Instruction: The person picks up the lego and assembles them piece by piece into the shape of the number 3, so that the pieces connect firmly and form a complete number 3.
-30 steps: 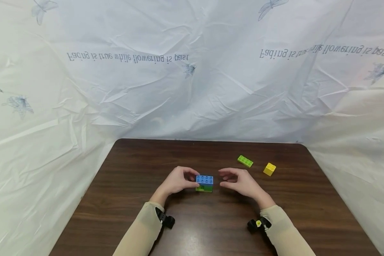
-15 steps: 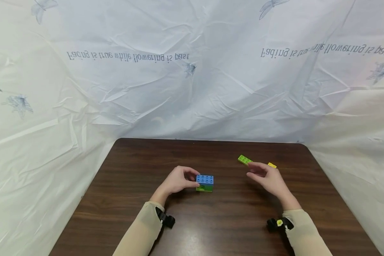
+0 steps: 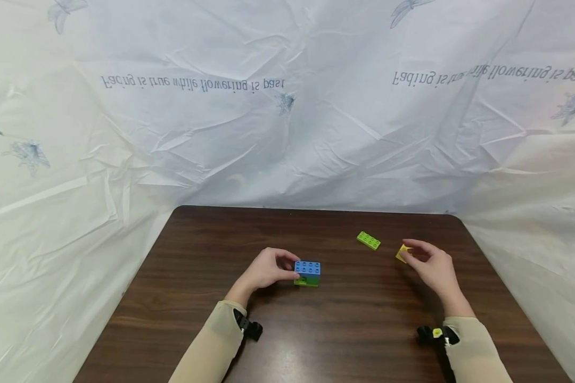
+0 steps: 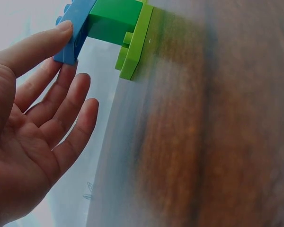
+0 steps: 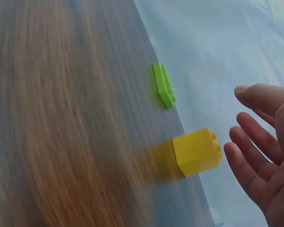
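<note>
Between thumb and fingers, my left hand (image 3: 267,269) pinches one end of the blue brick (image 3: 307,267) on top of a small stack. Under it, in the left wrist view, sit a green brick (image 4: 116,20) and a lime plate brick (image 4: 137,45) that lies on the table. My right hand (image 3: 433,268) is over the yellow brick (image 3: 402,254), hiding part of it in the head view. Seen from the right wrist, the yellow block (image 5: 196,152) stands on the table, studs up, apart from my spread fingers and thumb.
A loose lime plate brick (image 3: 368,240) lies on the dark wooden table (image 3: 249,229), left of the yellow brick. Beyond the table's far edge hangs a wrinkled white sheet (image 3: 287,143) with printed lettering.
My right hand has moved from beside the stack, rightward past the loose lime plate, to above the yellow brick. The left hand and the stack have stayed in place.
</note>
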`<state>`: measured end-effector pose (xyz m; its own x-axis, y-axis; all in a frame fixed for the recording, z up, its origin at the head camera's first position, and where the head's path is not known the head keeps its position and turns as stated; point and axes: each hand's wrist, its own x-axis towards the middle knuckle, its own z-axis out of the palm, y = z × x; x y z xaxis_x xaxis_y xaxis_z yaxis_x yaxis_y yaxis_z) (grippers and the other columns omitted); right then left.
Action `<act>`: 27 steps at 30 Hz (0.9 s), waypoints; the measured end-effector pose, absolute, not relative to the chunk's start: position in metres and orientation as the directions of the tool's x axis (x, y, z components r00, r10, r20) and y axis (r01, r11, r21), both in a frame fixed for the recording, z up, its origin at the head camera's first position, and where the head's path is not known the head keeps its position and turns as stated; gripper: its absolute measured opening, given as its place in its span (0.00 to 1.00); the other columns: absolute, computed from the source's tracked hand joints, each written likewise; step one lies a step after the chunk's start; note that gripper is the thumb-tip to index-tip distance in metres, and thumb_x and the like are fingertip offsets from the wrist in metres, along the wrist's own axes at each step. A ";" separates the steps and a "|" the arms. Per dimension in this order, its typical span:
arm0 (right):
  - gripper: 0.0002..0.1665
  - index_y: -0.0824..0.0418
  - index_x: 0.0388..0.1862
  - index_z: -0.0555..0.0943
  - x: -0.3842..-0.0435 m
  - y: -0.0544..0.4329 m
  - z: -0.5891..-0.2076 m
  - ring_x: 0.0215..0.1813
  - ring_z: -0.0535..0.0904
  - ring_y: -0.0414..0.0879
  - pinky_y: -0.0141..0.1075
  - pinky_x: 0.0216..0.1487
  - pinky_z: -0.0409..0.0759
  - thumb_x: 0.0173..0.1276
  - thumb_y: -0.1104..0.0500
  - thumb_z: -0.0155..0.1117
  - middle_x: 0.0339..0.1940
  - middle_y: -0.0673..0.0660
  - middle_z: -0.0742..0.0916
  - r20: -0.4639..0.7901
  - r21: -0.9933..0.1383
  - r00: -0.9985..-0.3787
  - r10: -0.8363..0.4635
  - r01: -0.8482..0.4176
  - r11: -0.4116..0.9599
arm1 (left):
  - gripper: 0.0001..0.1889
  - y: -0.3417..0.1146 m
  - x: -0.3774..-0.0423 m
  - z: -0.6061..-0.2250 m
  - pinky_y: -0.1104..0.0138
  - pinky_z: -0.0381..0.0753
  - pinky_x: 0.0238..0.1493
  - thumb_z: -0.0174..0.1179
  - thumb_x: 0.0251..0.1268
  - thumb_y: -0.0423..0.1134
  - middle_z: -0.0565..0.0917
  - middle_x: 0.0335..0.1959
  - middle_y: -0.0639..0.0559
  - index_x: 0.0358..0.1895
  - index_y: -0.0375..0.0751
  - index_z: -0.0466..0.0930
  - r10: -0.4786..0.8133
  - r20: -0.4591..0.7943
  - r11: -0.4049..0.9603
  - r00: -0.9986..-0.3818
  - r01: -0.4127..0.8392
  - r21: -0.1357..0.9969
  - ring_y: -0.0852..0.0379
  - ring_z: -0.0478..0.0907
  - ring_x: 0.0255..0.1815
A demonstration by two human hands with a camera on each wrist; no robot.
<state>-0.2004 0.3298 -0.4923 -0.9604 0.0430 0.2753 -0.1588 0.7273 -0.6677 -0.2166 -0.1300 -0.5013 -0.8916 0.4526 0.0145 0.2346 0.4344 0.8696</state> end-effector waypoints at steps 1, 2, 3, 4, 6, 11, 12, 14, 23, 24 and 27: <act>0.24 0.61 0.66 0.86 -0.200 0.332 -0.492 0.53 0.88 0.64 0.23 0.39 0.78 0.76 0.51 0.74 0.55 0.67 0.89 0.274 -0.665 -0.960 0.053 -0.149 0.732 | 0.17 -0.130 -0.217 -0.501 0.58 0.82 0.47 0.81 0.62 0.47 0.88 0.40 0.59 0.52 0.51 0.92 0.454 0.015 0.435 -0.891 0.236 0.869 0.56 0.83 0.42; 0.24 0.61 0.66 0.86 -0.200 0.334 -0.492 0.53 0.87 0.65 0.23 0.38 0.78 0.76 0.51 0.74 0.56 0.68 0.89 0.272 -0.665 -0.960 0.063 -0.140 0.734 | 0.17 -0.130 -0.217 -0.501 0.58 0.82 0.47 0.81 0.62 0.47 0.88 0.40 0.59 0.52 0.51 0.92 0.454 0.015 0.436 -0.891 0.237 0.868 0.56 0.83 0.42; 0.25 0.61 0.66 0.85 -0.200 0.336 -0.492 0.54 0.87 0.65 0.23 0.38 0.77 0.76 0.51 0.74 0.58 0.69 0.88 0.266 -0.665 -0.961 0.071 -0.130 0.736 | 0.17 -0.129 -0.217 -0.501 0.58 0.82 0.47 0.81 0.62 0.47 0.88 0.40 0.59 0.52 0.51 0.92 0.453 0.015 0.437 -0.891 0.237 0.868 0.56 0.83 0.42; 0.26 0.61 0.67 0.85 -0.201 0.337 -0.493 0.55 0.86 0.66 0.24 0.38 0.77 0.76 0.50 0.74 0.60 0.69 0.87 0.258 -0.664 -0.963 0.077 -0.119 0.738 | 0.17 -0.129 -0.217 -0.500 0.58 0.82 0.46 0.81 0.62 0.47 0.88 0.40 0.59 0.52 0.51 0.92 0.452 0.016 0.437 -0.892 0.237 0.867 0.56 0.83 0.42; 0.29 0.62 0.69 0.83 -0.202 0.341 -0.494 0.56 0.85 0.66 0.28 0.40 0.79 0.76 0.49 0.74 0.63 0.70 0.85 0.236 -0.661 -0.968 0.081 -0.099 0.744 | 0.16 -0.129 -0.217 -0.500 0.57 0.82 0.46 0.81 0.62 0.47 0.88 0.39 0.59 0.52 0.51 0.92 0.451 0.015 0.440 -0.893 0.236 0.866 0.56 0.83 0.42; 0.39 0.64 0.76 0.77 -0.208 0.347 -0.501 0.65 0.77 0.71 0.57 0.55 0.80 0.74 0.45 0.74 0.71 0.74 0.79 0.136 -0.648 -0.988 0.066 -0.038 0.760 | 0.16 -0.130 -0.217 -0.501 0.58 0.81 0.45 0.81 0.62 0.46 0.88 0.39 0.59 0.52 0.51 0.92 0.452 0.018 0.436 -0.892 0.238 0.868 0.56 0.83 0.42; 0.41 0.64 0.77 0.75 -0.209 0.348 -0.502 0.68 0.74 0.73 0.63 0.58 0.77 0.75 0.44 0.74 0.73 0.75 0.77 0.109 -0.650 -0.992 0.063 -0.023 0.760 | 0.16 -0.130 -0.217 -0.501 0.58 0.81 0.44 0.81 0.63 0.46 0.88 0.39 0.59 0.52 0.51 0.92 0.452 0.018 0.436 -0.892 0.238 0.868 0.55 0.83 0.42; 0.44 0.64 0.79 0.72 -0.210 0.348 -0.503 0.72 0.68 0.76 0.71 0.62 0.71 0.75 0.42 0.73 0.76 0.76 0.73 0.061 -0.655 -0.996 0.060 0.005 0.756 | 0.16 -0.129 -0.217 -0.501 0.58 0.81 0.43 0.81 0.63 0.46 0.88 0.39 0.59 0.52 0.51 0.92 0.454 0.019 0.434 -0.891 0.240 0.868 0.55 0.83 0.41; 0.46 0.66 0.81 0.68 -0.214 0.350 -0.506 0.72 0.68 0.78 0.73 0.63 0.69 0.77 0.42 0.71 0.76 0.79 0.71 0.000 -0.658 -0.999 0.050 0.038 0.752 | 0.16 -0.130 -0.216 -0.501 0.58 0.81 0.42 0.81 0.62 0.46 0.88 0.38 0.59 0.52 0.51 0.92 0.453 0.018 0.433 -0.891 0.237 0.870 0.55 0.83 0.41; 0.45 0.67 0.81 0.68 -0.215 0.350 -0.507 0.71 0.70 0.77 0.72 0.63 0.70 0.77 0.42 0.71 0.74 0.79 0.73 0.001 -0.660 -0.999 0.050 0.037 0.750 | 0.16 -0.130 -0.216 -0.501 0.58 0.81 0.42 0.81 0.62 0.46 0.88 0.38 0.59 0.52 0.52 0.92 0.452 0.017 0.434 -0.892 0.236 0.870 0.55 0.83 0.41; 0.43 0.68 0.80 0.69 -0.216 0.350 -0.509 0.67 0.75 0.75 0.69 0.61 0.74 0.77 0.45 0.71 0.70 0.79 0.77 0.002 -0.663 -0.999 0.050 0.036 0.748 | 0.16 -0.130 -0.216 -0.501 0.58 0.81 0.43 0.81 0.62 0.47 0.88 0.38 0.59 0.52 0.52 0.92 0.449 0.014 0.435 -0.893 0.233 0.870 0.55 0.83 0.41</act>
<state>-0.2157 0.3497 -0.5089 -0.9988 0.0497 0.0019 0.0360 0.7477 -0.6630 -0.2157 -0.1299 -0.5009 -0.8933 0.4493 0.0141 0.2325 0.4349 0.8699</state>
